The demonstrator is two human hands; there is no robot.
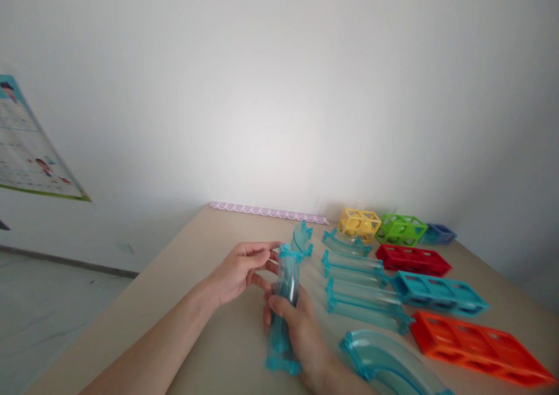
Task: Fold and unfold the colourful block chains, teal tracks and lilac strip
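Note:
My right hand grips a translucent teal marble-run track piece, thumb across its front, holding it lengthwise above the table. Beside its upper end is my left hand, fingers apart and loosely bent; some fingertips pass behind the piece, so I cannot tell whether they touch it. A short curved teal piece appears just beyond that upper end; whether the two are joined is unclear. To the right lie two straight teal tracks, a small curved track and a larger curved track.
Frame blocks stand on the beige table: yellow, green, blue, red, teal and orange. A purple patterned strip lies along the wall. A poster hangs at left.

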